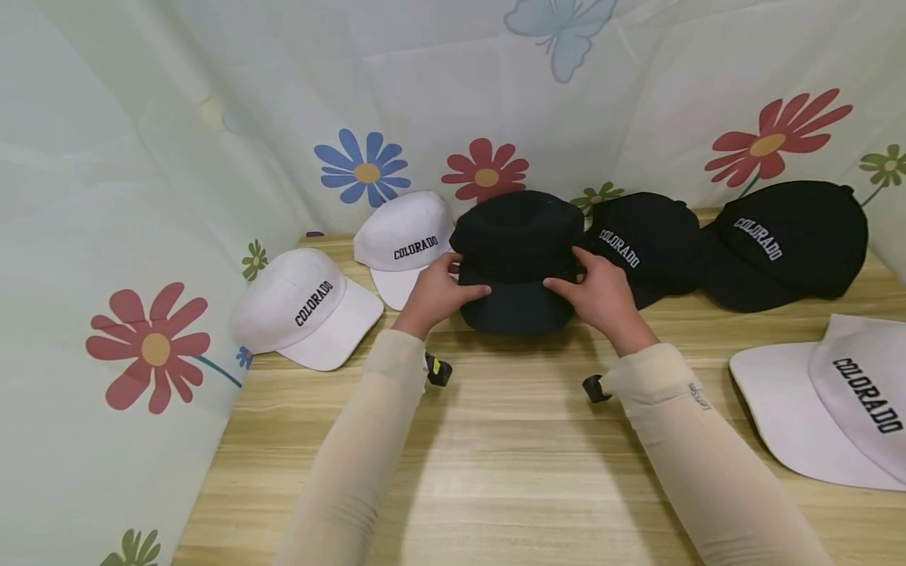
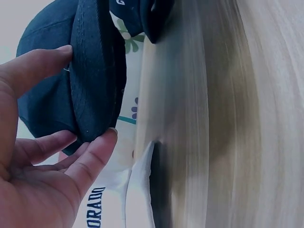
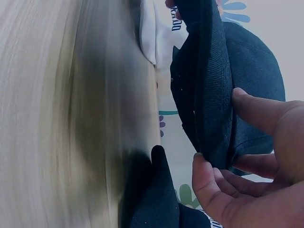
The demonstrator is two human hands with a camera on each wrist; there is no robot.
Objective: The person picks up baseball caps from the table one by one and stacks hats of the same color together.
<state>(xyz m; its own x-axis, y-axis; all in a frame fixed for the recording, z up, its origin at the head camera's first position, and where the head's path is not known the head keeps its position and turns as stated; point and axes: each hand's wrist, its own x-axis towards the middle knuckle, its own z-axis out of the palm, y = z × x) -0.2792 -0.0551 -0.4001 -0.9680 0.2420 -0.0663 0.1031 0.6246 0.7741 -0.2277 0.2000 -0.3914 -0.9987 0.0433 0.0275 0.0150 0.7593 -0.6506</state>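
Note:
Between both hands a plain black cap [image 1: 520, 236] is held up over the back of the table, its brim toward me. My left hand [image 1: 439, 292] pinches the cap's left side, thumb on top near the brim and fingers beneath, as the left wrist view shows. On the other side my right hand [image 1: 598, 291] pinches it the same way, with the thumb [image 3: 251, 104] at the seam of the brim. Light shows between cap and table in both wrist views, so it hangs clear of the wood. No lettering shows on the side of this cap facing me.
Two white COLORADO caps, one at the far left [image 1: 311, 306] and one behind [image 1: 406, 236], lie left of the hands. Two black COLORADO caps [image 1: 644, 244] [image 1: 793, 244] stand at right. Another white cap [image 1: 849, 401] sits at the right front. A flowered curtain [image 1: 425, 94] backs the wooden table [image 1: 510, 456].

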